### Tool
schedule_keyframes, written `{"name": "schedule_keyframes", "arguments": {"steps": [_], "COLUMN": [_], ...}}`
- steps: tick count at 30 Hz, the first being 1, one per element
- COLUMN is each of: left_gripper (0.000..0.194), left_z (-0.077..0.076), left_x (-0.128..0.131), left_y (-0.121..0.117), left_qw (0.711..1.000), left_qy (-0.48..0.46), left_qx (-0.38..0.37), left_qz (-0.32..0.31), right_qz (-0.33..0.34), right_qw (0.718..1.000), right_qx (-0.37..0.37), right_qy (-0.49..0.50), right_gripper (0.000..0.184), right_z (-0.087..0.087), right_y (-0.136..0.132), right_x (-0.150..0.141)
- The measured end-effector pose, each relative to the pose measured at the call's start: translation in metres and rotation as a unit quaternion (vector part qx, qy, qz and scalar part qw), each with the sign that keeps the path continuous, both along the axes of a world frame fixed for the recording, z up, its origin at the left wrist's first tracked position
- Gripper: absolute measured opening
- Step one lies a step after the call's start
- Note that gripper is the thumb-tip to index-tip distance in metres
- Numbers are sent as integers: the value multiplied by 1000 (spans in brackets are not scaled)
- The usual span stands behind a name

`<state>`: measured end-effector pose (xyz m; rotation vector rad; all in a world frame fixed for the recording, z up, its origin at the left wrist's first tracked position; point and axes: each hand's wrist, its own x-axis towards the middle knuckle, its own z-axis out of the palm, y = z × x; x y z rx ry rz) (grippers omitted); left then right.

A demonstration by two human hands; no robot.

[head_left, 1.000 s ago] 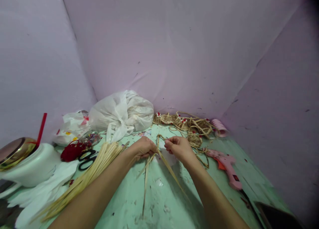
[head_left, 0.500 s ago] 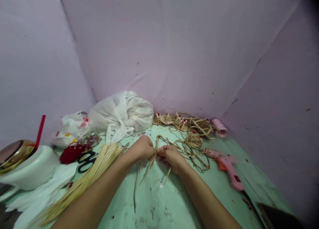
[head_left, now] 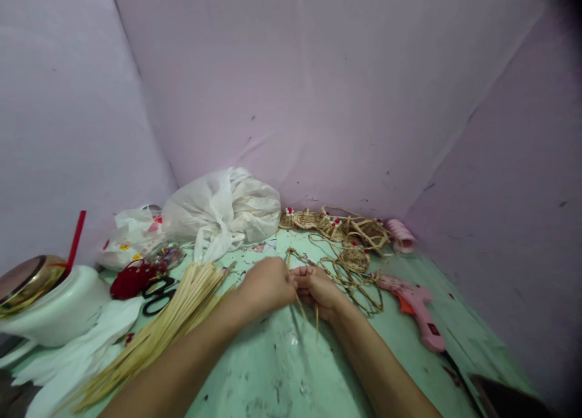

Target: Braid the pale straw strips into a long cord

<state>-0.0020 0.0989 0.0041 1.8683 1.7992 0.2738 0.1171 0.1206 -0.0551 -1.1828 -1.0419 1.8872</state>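
While a bundle of straw strips (head_left: 184,303) lay unbraided at left, the left hand (head_left: 273,283) was curled round the near end of a braided cord (head_left: 339,277), and the right hand (head_left: 319,289) pinched its loose strands (head_left: 317,327), which dangled nearward. Farther right, plaited length lay looped; braiding seemed well advanced, those strands apparently remaining.

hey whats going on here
A person's left hand and right hand meet over a green table, working thin strips where a twisted cord reaches them. The left fingers are mostly hidden. A pale bundle lies to the left, a pink glue gun to the right.
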Motion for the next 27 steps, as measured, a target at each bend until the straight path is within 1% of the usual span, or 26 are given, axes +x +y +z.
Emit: {"name": "schedule_keyframes", "arguments": {"steps": [2,3,4,6,8,9,10,13,15,16,19,21,23,27], "left_gripper": [22,22,21,17,16,16,16,18,18,18,13,13,16,22], "left_z": [2,1,-1,-6,-13,-16,-18,-25,-29,-32,-39,-40,-38,-27], "left_x": [-9,-12,-12,-10,-7,-5,-5,-6,-7,-8,-7,-6,-3,1], "left_y": [12,16,20,23,24,24,24,25,26,27,27,27,25,21], "left_qw": [996,991,983,955,928,921,920,944,962,969,982,980,973,950], "left_qy": [-55,-96,-142,-228,-285,-298,-298,-227,-171,-153,-132,-148,-180,-231], "left_qx": [3,-25,-67,-161,-222,-235,-241,-224,-190,-167,-104,-99,-112,-158], "left_qz": [64,85,98,99,90,89,87,89,97,98,89,85,96,142], "right_qz": [21,27,31,36,33,27,22,11,11,11,12,14,20,26], "right_qw": [1000,1000,1000,999,999,1000,999,992,972,955,881,842,822,803], "right_qx": [-3,-2,0,5,8,12,21,74,130,165,268,298,302,319], "right_qy": [5,4,2,3,-1,-9,-23,-103,-194,-247,-391,-449,-482,-502], "right_gripper": [9,10,10,11,11,10,9,5,3,3,7,10,9,10], "right_z": [1,2,2,1,1,1,0,-2,-3,-3,4,13,21,30], "right_y": [1,2,2,2,2,2,2,4,5,4,1,-4,-9,-19], "right_x": [2,3,4,5,5,6,5,4,2,2,2,2,0,-7]}}
